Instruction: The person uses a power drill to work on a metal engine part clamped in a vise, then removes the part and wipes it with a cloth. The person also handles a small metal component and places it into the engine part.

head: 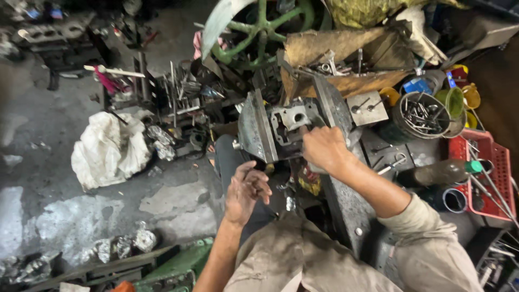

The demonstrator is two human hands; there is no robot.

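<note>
A grey metal casting point(292, 120) with a round bore is clamped between the jaws of a large bench vise point(254, 130). My right hand point(323, 148) rests against the casting's lower right side, fingers curled on it. My left hand point(246, 190) hangs below the vise with fingers loosely apart, holding nothing that I can see. It hovers near the vise's lower edge, over my dark trouser leg.
A green handwheel point(263, 28) stands behind the vise. A round tin of bolts point(423, 114), a red plastic crate point(486, 167) and a dark bottle point(443, 172) sit at right. A white sack point(108, 148) lies on the grimy floor at left, near a rack of tools point(178, 89).
</note>
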